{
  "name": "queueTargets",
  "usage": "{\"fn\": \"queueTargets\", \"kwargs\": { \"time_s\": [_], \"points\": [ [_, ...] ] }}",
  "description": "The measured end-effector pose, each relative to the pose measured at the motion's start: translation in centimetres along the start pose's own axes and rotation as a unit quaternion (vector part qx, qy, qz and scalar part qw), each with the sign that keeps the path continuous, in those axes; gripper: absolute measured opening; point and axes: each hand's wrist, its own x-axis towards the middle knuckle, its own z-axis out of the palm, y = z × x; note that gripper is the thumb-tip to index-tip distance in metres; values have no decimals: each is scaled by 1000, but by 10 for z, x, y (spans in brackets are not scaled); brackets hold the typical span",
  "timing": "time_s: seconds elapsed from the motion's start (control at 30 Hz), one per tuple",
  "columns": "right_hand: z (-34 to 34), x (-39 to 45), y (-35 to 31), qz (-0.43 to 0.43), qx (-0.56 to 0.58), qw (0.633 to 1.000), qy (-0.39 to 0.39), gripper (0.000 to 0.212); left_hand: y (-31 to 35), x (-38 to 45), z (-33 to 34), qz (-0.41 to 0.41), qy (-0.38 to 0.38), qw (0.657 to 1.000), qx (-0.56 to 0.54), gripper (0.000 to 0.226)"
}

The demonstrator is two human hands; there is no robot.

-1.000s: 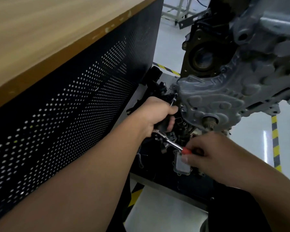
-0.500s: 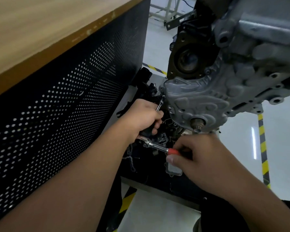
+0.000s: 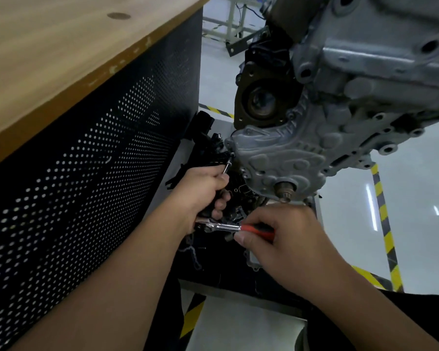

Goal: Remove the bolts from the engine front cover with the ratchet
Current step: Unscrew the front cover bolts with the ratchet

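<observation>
While left fingers (image 3: 219, 177) curl round the extension (image 3: 228, 165), right fingers (image 3: 241, 238) pinch the ratchet (image 3: 228, 227).

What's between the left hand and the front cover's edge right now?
In the head view, a thin metal extension bar runs from the left hand up to a bolt spot on the engine front cover edge; nothing else sits between.

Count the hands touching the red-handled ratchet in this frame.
2: the right hand grips the red handle of the chrome ratchet; the left hand holds its extension bar near the ratchet head.
</observation>
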Motion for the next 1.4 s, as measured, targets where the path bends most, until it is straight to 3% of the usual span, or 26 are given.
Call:
{"fn": "queueTargets", "kwargs": {
  "time_s": [0.1, 0.17, 0.27, 0.33, 0.43, 0.53, 0.6, 0.73, 0.8, 0.87, 0.97, 1.03, 1.1, 1.2, 1.27, 1.3, 1.4],
  "points": [
    [19, -5, 1, 53, -6, 992, -113, 31, -1, 0, 5, -64, -34, 985, -155, 21],
    [22, -6, 3, 54, 0, 990, -128, 30, -3, 1, 7, -90, -71, 965, -234, 21],
    [-1, 0, 5, -1, -33, 999, -33, 20, -5, 4, 8, -66, -82, 970, -220, 25],
    [-18, 1, 7, -36, -32, 998, 37, 29, -4, 3, 11, -29, -30, 991, -129, 26],
    [-6, -2, 5, -5, -60, 998, -16, 28, -5, 4, 16, 22, 29, 999, 2, 30],
    [27, -5, 5, 53, -17, 990, -131, 31, -3, 6, 14, -18, 7, 997, -74, 32],
    [34, -4, 8, 51, 25, 992, -109, 33, 1, 3, 14, -79, -37, 978, -191, 14],
    [12, -4, 12, 23, 21, 999, -19, 10, -3, 2, 13, -124, -77, 951, -272, 33],
    [-5, -6, 9, 9, -34, 999, 13, 7, -2, 0, 18, -126, -72, 965, -219, 31],
    [-14, -5, 2, 1, -94, 995, 40, 14, -2, 2, 23, -83, -19, 994, -64, 30],
    [-5, 0, -2, 4, -103, 995, 1, 13, -6, 8, 22, -27, 45, 992, 111, 25],
    [9, 1, 5, 42, -29, 997, -61, 11, -7, 10, 16, -30, 36, 997, 65, 24],
    [25, -1, 8, 62, 46, 991, -110, 22, -7, 7, 10, -55, -9, 997, -52, 29],
    [39, -4, -1, 38, 92, 992, -78, 34, -6, -1, 8, -90, -83, 971, -206, 25],
    [36, -4, -5, 25, 69, 996, -45, 25, -4, -4, 7, -96, -103, 961, -239, 18],
    [30, -5, -5, 21, 35, 998, -39, 18, -3, -3, 7, -89, -93, 971, -201, 15],
    [7, -5, -10, 1, -56, 998, -28, 11, -4, -1, 12, -14, -11, 997, 70, 12]
  ]
}}
